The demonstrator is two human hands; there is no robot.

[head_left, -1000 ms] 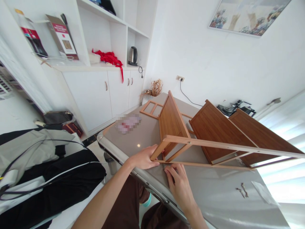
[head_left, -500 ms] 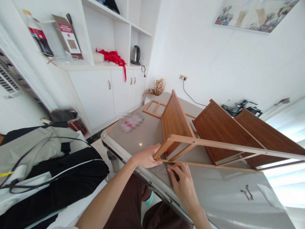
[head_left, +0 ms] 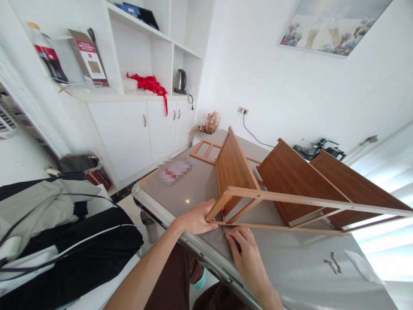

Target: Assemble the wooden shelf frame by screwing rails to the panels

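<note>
A wooden shelf unit lies on its side on the grey table, with a light side frame facing me. Brown panels, among them the nearest panel and a middle panel, stand upright from it. My left hand wraps round the frame's near left corner, some fingers hidden behind the wood. Just below the lower rail, my right hand is closed in a pinch by a bolt head or similar small metal piece at the fingertips, too small to name.
Several small metal fasteners and a clear plastic bag lie on the table's right side. A blurred pinkish packet is at the left. Behind stand a dried plant and a coffee machine. Clothes are piled at left.
The camera view has shifted slightly. My right fingertips have drawn a little down from the lower rail, while my left hand keeps its hold on the frame corner.
</note>
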